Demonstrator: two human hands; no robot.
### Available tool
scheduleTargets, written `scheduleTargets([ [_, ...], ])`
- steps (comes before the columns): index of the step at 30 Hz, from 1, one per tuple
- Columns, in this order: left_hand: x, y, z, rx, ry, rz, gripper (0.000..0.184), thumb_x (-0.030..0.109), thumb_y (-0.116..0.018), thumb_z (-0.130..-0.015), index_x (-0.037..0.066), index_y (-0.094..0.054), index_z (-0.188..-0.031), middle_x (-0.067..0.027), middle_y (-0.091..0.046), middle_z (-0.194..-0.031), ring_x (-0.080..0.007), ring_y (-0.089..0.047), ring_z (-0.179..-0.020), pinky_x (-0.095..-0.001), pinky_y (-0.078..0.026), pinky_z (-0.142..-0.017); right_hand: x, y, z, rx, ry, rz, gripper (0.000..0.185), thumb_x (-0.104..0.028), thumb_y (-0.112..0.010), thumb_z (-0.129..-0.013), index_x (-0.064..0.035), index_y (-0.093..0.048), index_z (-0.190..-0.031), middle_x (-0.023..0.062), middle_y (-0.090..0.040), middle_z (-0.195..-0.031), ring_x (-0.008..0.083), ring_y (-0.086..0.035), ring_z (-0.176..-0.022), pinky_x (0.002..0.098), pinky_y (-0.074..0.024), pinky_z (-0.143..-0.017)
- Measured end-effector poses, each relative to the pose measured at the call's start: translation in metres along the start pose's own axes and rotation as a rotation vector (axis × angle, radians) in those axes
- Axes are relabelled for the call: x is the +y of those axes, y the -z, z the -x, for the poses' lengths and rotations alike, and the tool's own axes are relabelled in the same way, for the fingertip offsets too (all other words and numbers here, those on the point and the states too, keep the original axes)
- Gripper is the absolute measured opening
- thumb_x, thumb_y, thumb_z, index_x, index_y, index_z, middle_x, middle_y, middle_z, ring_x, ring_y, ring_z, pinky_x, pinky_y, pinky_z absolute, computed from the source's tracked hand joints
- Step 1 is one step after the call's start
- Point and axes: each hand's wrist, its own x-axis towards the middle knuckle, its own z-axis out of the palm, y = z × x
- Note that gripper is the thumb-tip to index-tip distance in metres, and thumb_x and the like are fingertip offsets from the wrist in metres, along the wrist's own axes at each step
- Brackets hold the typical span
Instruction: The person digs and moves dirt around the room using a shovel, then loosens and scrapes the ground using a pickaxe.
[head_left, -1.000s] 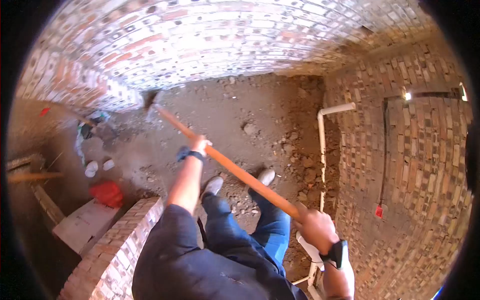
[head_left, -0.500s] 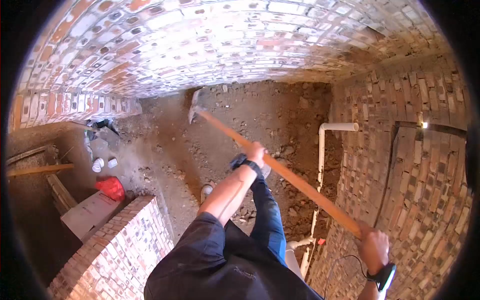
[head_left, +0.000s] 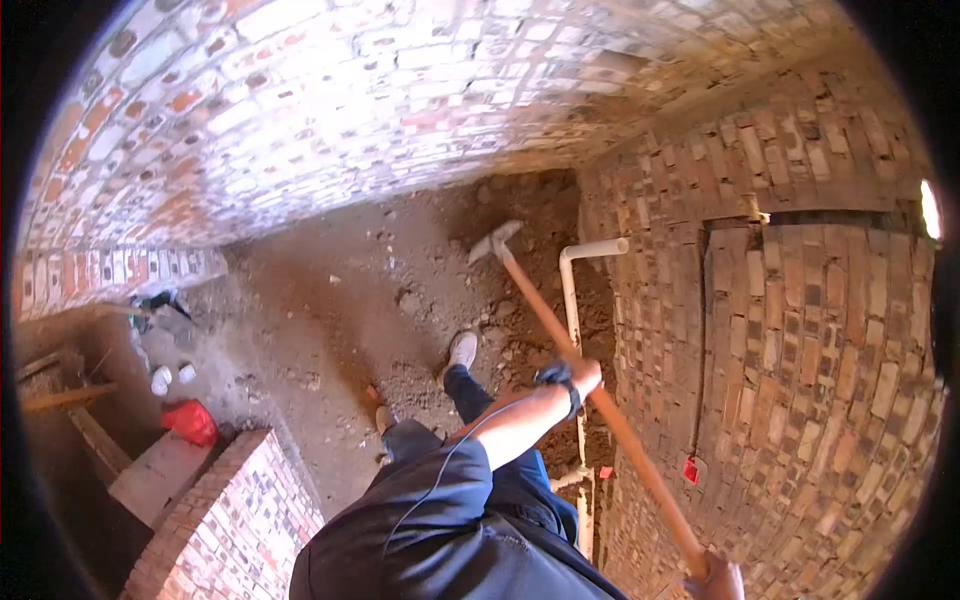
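A long-handled hoe (head_left: 648, 465) slants across the view, its wooden handle running from lower right up to a flat metal head (head_left: 496, 241). The head is at the dirt floor near the far brick wall; whether it touches the soil is hard to tell. My left hand (head_left: 585, 376), with a dark band at the wrist, is closed around the middle of the handle. Near the bottom edge my right hand (head_left: 716, 580) is wrapped round the handle's rear end, partly cut off by the frame.
A white pipe (head_left: 571, 300) rises beside the right brick wall (head_left: 800, 380), close to the handle. Loose clods lie on the dirt floor (head_left: 330, 320). On the left are a low brick wall (head_left: 230, 510), a red bag (head_left: 192, 422) and wooden boards (head_left: 70, 397).
The hoe's head has shifted right towards the corner near the pipe. Both hands have moved down with the handle, the left one also right. The view has turned to the right.
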Motion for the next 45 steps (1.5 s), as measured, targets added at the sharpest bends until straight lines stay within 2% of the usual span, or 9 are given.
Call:
scheduleTargets([
  [5, -0.149, -0.009, -0.048, -0.177, 0.051, 0.035, 0.022, 0.011, -0.05, -0.09, 0.0, -0.04, -0.106, -0.0124, -0.058, -0.08, -0.0242, -0.061, -0.06, -0.0367, -0.056, -0.054, -0.006, -0.023, 0.06, -0.09, -0.121, -0.357, 0.044, -0.019, -0.083, -0.057, -0.0044, -0.07, -0.096, 0.0165, -0.067, -0.074, 0.0309, -0.067, -0.069, 0.0373, -0.0514, -0.067],
  [6, -0.152, 0.012, -0.034, -0.205, 0.05, 0.38, 0.013, 0.01, -0.057, -0.086, 0.007, -0.051, -0.075, -0.0114, -0.057, -0.062, -0.0262, -0.062, -0.053, -0.041, -0.053, -0.048, -0.012, -0.034, 0.063, -0.106, -0.135, -0.391, 0.044, -0.019, -0.083, -0.057, -0.0044, -0.07, -0.096, 0.0165, -0.067, -0.074, 0.0309, -0.067, -0.069, 0.0373, -0.0514, -0.067],
  [8, -0.134, 0.068, -0.019, -0.149, 0.199, 0.065, 0.017, 0.013, -0.052, -0.089, 0.004, -0.042, -0.101, -0.0091, -0.055, -0.074, -0.0247, -0.059, -0.061, -0.04, -0.055, -0.057, -0.029, -0.062, 0.068, -0.087, -0.077, -0.36, 0.044, -0.018, -0.083, -0.056, -0.0058, -0.07, -0.097, 0.0187, -0.065, -0.074, 0.0346, -0.065, -0.069, 0.0382, -0.0507, -0.066],
  [11, -0.092, 0.137, 0.012, -0.048, 0.078, 0.089, 0.013, 0.011, -0.053, -0.088, 0.005, -0.045, -0.096, -0.0092, -0.054, -0.072, -0.0251, -0.058, -0.059, -0.0417, -0.054, -0.057, -0.076, -0.094, 0.065, -0.08, -0.005, -0.385, 0.036, -0.026, -0.075, -0.066, -0.0109, -0.069, -0.098, 0.0199, -0.065, -0.075, 0.038, -0.065, -0.073, 0.0459, -0.0523, -0.067],
  [18, -0.084, 0.329, -0.144, -0.054, 0.224, 0.06, 0.013, 0.014, -0.055, -0.089, 0.002, -0.049, -0.088, -0.0103, -0.056, -0.07, -0.0265, -0.059, -0.058, -0.0375, -0.053, -0.053, -0.213, -0.173, 0.036, -0.206, 0.146, -0.344, 0.032, -0.025, -0.071, -0.074, -0.0103, -0.063, -0.102, 0.0184, -0.066, -0.075, 0.0352, -0.066, -0.073, 0.0451, -0.0538, -0.066],
  [21, -0.058, 0.317, -0.098, -0.003, 0.189, -0.053, 0.021, 0.013, -0.06, -0.088, 0.0, -0.047, -0.097, -0.0107, -0.055, -0.079, -0.0267, -0.057, -0.065, -0.0414, -0.054, -0.059, -0.232, -0.186, 0.051, -0.056, 0.011, -0.343, 0.024, -0.017, -0.061, -0.081, -0.0136, -0.059, -0.105, 0.0145, -0.066, -0.069, 0.0326, -0.067, -0.063, 0.0435, -0.0541, -0.056],
  [24, -0.062, 0.33, -0.119, 0.031, 0.025, -0.076, 0.008, 0.007, -0.052, -0.087, 0.005, -0.045, -0.084, -0.0081, -0.05, -0.071, -0.0232, -0.053, -0.058, -0.038, -0.052, -0.056, -0.249, -0.215, 0.066, -0.009, 0.011, -0.357, 0.04, -0.014, -0.058, -0.084, -0.0129, -0.056, -0.123, 0.0139, -0.067, -0.08, 0.0319, -0.068, -0.064, 0.0429, -0.0545, -0.056],
  [32, -0.111, 0.355, -0.101, 0.404, -0.03, -0.462, 0.006, 0.007, -0.047, -0.085, 0.006, -0.051, -0.081, -0.0062, -0.05, -0.064, -0.0184, -0.05, -0.052, -0.0343, -0.046, -0.048, -0.272, -0.31, 0.11, -0.376, 0.073, -0.619, 0.037, -0.01, -0.049, -0.087, -0.0086, -0.052, -0.125, 0.0177, -0.068, -0.086, 0.0373, -0.067, -0.075, 0.0469, -0.0542, -0.069],
  [45, -0.497, 0.232, 0.062, 0.259, 0.022, -0.784, 0.005, 0.007, -0.05, -0.081, 0.002, -0.051, -0.083, -0.0097, -0.05, -0.062, -0.0231, -0.054, -0.05, -0.0388, -0.047, -0.045, -0.058, -0.605, 0.311, -0.227, -0.14, -0.606, 0.01, -0.011, -0.055, -0.084, -0.0108, -0.058, -0.093, 0.0156, -0.062, -0.062, 0.0361, -0.063, -0.057, 0.0489, -0.0503, -0.054],
])
